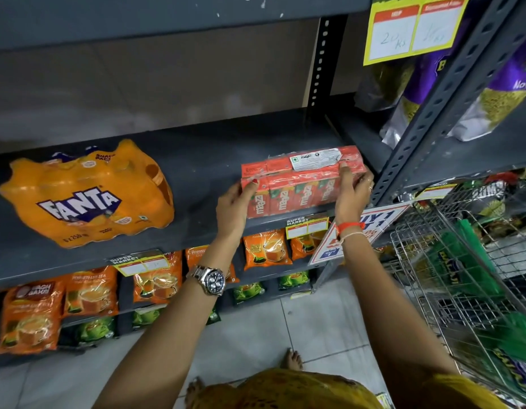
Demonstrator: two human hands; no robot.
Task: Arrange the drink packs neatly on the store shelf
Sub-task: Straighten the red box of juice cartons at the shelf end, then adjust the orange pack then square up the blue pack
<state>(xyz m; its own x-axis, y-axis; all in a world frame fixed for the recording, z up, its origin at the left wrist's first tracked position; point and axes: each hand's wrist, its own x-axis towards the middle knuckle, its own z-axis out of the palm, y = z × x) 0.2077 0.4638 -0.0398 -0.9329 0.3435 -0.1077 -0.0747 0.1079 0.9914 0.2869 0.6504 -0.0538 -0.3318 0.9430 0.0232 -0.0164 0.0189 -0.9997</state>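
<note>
A red shrink-wrapped pack of Maaza juice cartons [297, 187] rests at the front right of the dark grey shelf [202, 160]. My left hand [235, 211] grips its left end, thumb on top. My right hand [351, 190] clasps its right end, fingers over the top. An orange Fanta multipack [87, 193] lies on the same shelf far to the left, tilted, with a wide bare stretch of shelf between the two packs.
A perforated metal upright [426, 113] stands just right of the Maaza pack. Purple snack bags [432, 69] fill the neighbouring bay. Orange tea packets [90, 290] line the shelf below. A wire basket [462, 276] with green bags stands at the right on the tiled floor.
</note>
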